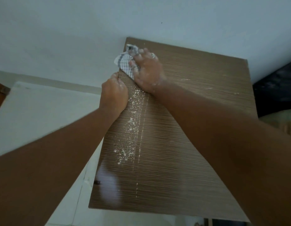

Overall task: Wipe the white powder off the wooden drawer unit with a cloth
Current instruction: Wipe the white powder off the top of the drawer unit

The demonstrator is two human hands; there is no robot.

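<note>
The brown, ribbed top of the wooden drawer unit [198,98] fills the middle of the head view. A streak of white powder [130,128] runs along its left side, toward the near edge. My right hand [148,70], dusted with powder, presses a white cloth with a grey grid [125,61] onto the far left corner; part of the cloth hangs over the left edge. My left hand [113,95] is cupped with fingers closed against the unit's left edge, just below the cloth. What it holds, if anything, is hidden.
A pale wall [76,38] stands behind the unit. A white surface [35,111] lies low on the left. Something dark [275,88] sits to the right of the unit. A glossy patch shines near the unit's front left corner.
</note>
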